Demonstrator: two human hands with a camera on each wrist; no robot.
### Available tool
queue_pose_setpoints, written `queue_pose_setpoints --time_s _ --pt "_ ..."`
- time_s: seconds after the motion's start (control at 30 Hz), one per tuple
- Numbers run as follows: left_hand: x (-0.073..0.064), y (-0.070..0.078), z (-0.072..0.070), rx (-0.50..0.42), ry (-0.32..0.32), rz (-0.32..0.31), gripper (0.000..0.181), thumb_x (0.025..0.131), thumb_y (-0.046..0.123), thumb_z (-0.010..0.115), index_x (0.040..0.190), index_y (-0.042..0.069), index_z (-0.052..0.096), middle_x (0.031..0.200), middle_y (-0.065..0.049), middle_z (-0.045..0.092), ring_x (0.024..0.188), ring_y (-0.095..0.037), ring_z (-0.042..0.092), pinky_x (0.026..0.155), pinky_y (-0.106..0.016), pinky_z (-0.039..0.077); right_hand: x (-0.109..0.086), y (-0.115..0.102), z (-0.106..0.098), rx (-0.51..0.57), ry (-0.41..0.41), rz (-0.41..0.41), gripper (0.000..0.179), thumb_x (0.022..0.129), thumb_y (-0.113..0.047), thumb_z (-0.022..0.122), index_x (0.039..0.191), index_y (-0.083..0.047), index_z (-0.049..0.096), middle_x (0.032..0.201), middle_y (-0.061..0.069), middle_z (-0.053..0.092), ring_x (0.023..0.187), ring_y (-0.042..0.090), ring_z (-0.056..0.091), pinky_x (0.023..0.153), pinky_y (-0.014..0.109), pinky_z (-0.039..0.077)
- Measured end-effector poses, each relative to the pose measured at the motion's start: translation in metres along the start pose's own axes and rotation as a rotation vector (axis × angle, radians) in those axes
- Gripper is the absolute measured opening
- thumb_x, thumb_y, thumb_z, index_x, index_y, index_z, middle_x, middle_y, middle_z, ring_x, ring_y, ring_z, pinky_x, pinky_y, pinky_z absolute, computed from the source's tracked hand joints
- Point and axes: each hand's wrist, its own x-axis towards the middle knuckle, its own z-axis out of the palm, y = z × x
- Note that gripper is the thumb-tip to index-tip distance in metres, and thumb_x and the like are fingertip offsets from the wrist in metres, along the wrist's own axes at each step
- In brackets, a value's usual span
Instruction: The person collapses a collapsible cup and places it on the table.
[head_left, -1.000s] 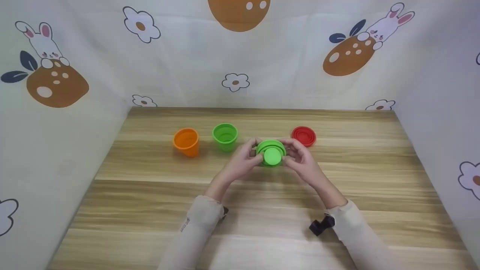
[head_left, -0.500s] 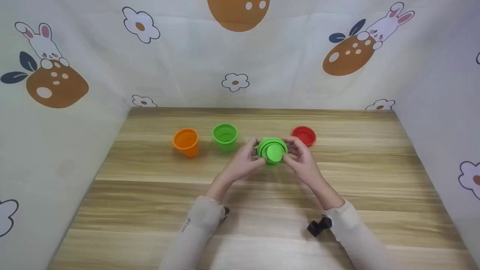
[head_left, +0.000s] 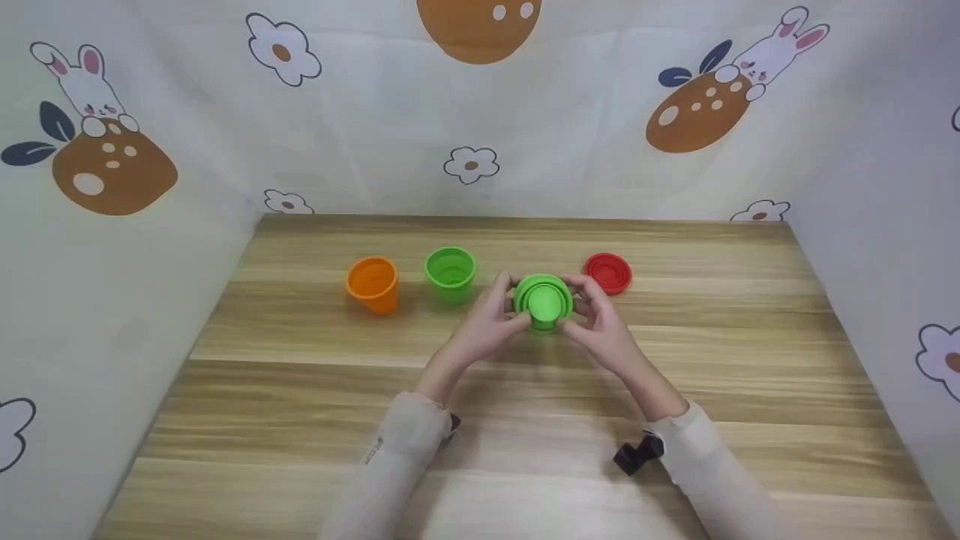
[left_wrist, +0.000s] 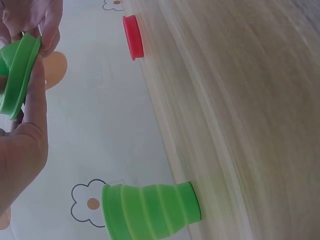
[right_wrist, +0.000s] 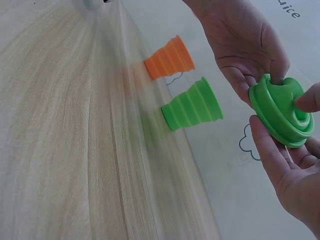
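1. Above table, part-folded green cup is being held, L hand & R hand gripping its rim.
2. Prob. feeling light, soft, bendy; rim's likely giving best hold.
3. Nearby, upright green cup & orange cup are standing L; red cup is lying flat R.

Left wrist view: person's left hand grips a green rimmed piece, right hand on it too. Red disc sits on wood-grain surface, well apart from an upright ribbed green cup. Pale flower-print backdrop behind.
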Motion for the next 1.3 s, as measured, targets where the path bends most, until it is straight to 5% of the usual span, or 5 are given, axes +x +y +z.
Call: queue_pose_setpoints --time_s 0.23,0.47,0.8,1.07,1.3 --pt "-0.0008 0.0005 0.0012 0.017 -0.015 0.025 0.043 0.083 -0.002 0.054 0.124 -0.006 0.04 0.133 -0.026 0.052 0.122 -0.04 0.06 0.096 -0.037 0.058 0.0014 -0.0003 0.002 -0.014 0.042 0.005 0.054 0.083 0.016 0.06 0.133 0.011 0.043 0.117 0.004 0.058 0.107 0.01 0.062 0.091 0.023 0.055" --pt "-0.0005 -0.0007 0.0023 0.02 -0.046 -0.013 0.055 0.083 0.006 0.068 0.128 0.0 0.036 0.137 -0.023 0.05 0.122 -0.037 0.059 0.097 -0.036 0.057 0.0017 -0.0025 0.004 -0.008 0.068 0.03 0.053 0.083 0.018 0.058 0.132 0.009 0.044 0.119 0.01 0.058 0.107 0.016 0.062 0.083 0.022 0.058" --pt "-0.0001 -0.0013 0.0052 0.079 -0.005 -0.009 0.055 0.081 0.004 0.067 0.127 -0.001 0.038 0.132 -0.022 0.052 0.113 -0.031 0.062 0.091 -0.031 0.059 0.0023 -0.0032 0.0054 -0.006 0.071 0.033 0.054 0.083 0.019 0.057 0.134 0.008 0.044 0.117 0.007 0.057 0.105 0.015 0.063 0.08 0.023 0.06" --pt "0.0 0.0018 0.0055 0.104 0.016 0.005 0.054 0.081 0.003 0.067 0.126 -0.001 0.039 0.129 -0.023 0.056 0.113 -0.032 0.062 0.097 -0.04 0.055 0.0022 -0.0021 0.0068 -0.023 0.088 0.032 0.054 0.082 0.019 0.056 0.135 0.009 0.045 0.118 0.009 0.057 0.102 0.013 0.063 0.079 0.02 0.058" --pt "0.0014 0.0017 0.0048 0.11 0.057 -0.02 0.05 0.08 -0.001 0.065 0.123 0.0 0.04 0.129 -0.023 0.057 0.116 -0.031 0.06 0.1 -0.039 0.054 0.0008 -0.0042 0.0082 0.003 0.049 0.022 0.056 0.084 0.015 0.06 0.137 0.007 0.043 0.122 0.01 0.058 0.114 0.017 0.061 0.087 0.025 0.059"
